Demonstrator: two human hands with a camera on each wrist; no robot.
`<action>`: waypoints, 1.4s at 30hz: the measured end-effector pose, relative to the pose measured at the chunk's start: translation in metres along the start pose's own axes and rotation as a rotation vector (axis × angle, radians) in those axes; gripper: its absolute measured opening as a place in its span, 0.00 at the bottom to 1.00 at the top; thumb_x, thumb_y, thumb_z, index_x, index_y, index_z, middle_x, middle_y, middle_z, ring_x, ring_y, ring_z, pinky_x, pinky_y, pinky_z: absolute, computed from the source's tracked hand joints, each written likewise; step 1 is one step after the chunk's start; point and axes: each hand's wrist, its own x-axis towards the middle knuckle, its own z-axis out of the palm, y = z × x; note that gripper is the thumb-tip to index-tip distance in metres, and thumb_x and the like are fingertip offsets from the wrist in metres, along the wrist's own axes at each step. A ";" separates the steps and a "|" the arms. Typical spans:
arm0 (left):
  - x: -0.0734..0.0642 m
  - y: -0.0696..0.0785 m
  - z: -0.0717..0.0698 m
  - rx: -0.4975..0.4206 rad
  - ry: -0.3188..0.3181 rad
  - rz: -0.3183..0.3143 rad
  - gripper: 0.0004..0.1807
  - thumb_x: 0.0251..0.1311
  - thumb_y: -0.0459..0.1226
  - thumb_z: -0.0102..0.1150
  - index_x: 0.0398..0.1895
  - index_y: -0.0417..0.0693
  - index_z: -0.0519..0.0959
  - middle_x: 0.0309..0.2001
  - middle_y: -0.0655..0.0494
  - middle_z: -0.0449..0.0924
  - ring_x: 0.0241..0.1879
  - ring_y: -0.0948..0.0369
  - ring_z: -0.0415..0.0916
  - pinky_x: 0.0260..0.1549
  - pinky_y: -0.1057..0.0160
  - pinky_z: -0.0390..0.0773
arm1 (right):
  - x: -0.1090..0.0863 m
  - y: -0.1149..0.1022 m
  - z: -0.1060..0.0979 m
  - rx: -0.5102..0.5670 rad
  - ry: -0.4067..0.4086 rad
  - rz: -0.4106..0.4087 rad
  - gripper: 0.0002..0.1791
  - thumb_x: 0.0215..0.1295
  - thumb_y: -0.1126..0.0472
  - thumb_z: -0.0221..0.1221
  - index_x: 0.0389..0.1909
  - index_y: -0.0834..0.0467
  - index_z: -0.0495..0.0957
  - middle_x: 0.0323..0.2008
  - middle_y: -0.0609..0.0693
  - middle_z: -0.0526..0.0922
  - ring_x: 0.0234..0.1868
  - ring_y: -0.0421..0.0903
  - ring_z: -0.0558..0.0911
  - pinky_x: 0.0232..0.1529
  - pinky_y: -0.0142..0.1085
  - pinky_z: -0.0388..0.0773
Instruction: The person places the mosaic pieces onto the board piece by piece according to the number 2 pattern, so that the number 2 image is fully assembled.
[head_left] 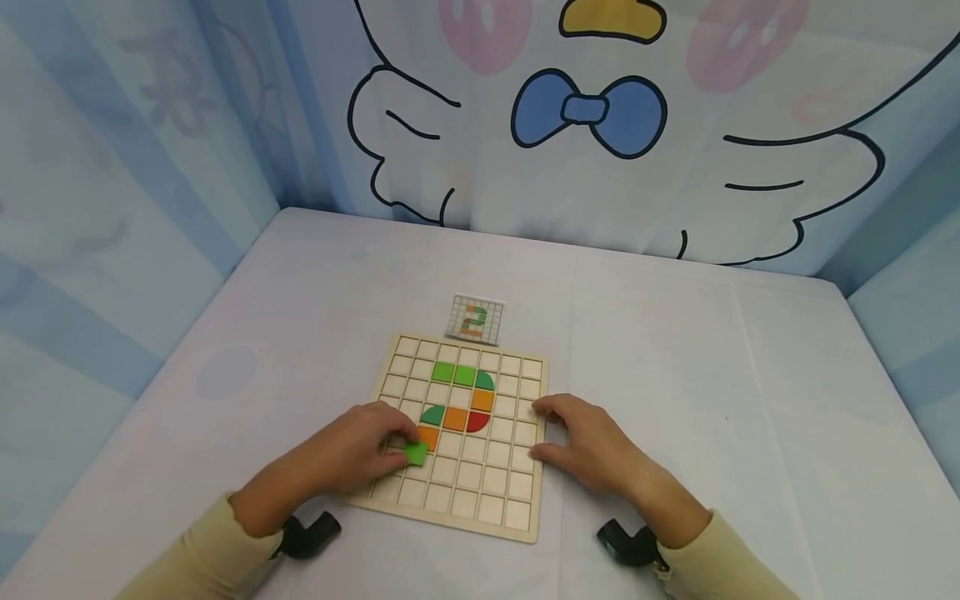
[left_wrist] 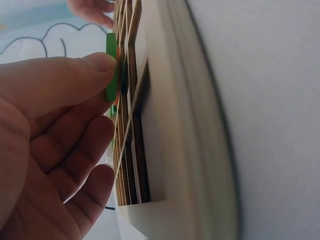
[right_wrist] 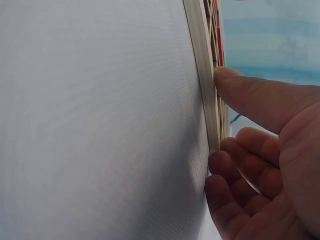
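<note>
Between thumb and forefinger, my left hand [head_left: 363, 442] pinches a light green square tile [head_left: 416, 454] low over the left side of a wooden grid board [head_left: 457, 524]. In the left wrist view the green tile [left_wrist: 110, 45] appears edge-on, close to the grid. Just beyond it an orange square tile [head_left: 428, 437] lies in a cell. My right hand [head_left: 588, 442] rests at the board's right edge, thumb and forefinger spread apart along it. The right wrist view shows the thumb [right_wrist: 240, 87] on the rim and the other fingertips beside the board's side.
Other tiles sit in the grid: two green squares [head_left: 453, 374], orange squares [head_left: 482, 400], a red rounded piece [head_left: 477, 422] and dark green rounded pieces [head_left: 432, 414]. A small pattern card [head_left: 475, 320] lies behind the board on the white tablecloth [head_left: 675, 358]. Patterned curtains [head_left: 585, 192] surround the table.
</note>
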 end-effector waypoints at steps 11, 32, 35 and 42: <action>-0.001 0.004 0.002 -0.008 -0.012 -0.023 0.11 0.57 0.33 0.71 0.43 0.50 0.83 0.41 0.65 0.79 0.45 0.61 0.75 0.48 0.54 0.77 | -0.001 0.000 -0.001 0.010 -0.003 0.001 0.29 0.60 0.56 0.71 0.59 0.62 0.75 0.52 0.52 0.80 0.51 0.49 0.79 0.54 0.49 0.76; -0.003 0.002 0.001 -0.016 -0.016 -0.036 0.10 0.57 0.32 0.69 0.42 0.51 0.83 0.40 0.67 0.79 0.44 0.62 0.75 0.49 0.53 0.77 | 0.000 0.001 0.002 0.001 0.000 -0.003 0.29 0.59 0.59 0.72 0.59 0.64 0.75 0.51 0.52 0.80 0.50 0.48 0.79 0.54 0.48 0.76; -0.003 0.002 0.002 -0.026 -0.022 -0.029 0.10 0.57 0.32 0.70 0.41 0.52 0.83 0.39 0.68 0.78 0.44 0.62 0.75 0.49 0.52 0.76 | 0.000 0.000 0.001 0.003 -0.003 -0.003 0.29 0.59 0.58 0.72 0.59 0.63 0.75 0.52 0.52 0.80 0.50 0.48 0.79 0.54 0.48 0.76; -0.003 0.002 0.003 -0.023 -0.030 -0.014 0.10 0.57 0.33 0.71 0.40 0.53 0.84 0.39 0.69 0.78 0.44 0.63 0.75 0.49 0.52 0.76 | 0.000 0.001 0.001 -0.009 0.002 -0.006 0.29 0.60 0.58 0.71 0.60 0.63 0.75 0.52 0.53 0.80 0.50 0.48 0.79 0.54 0.48 0.76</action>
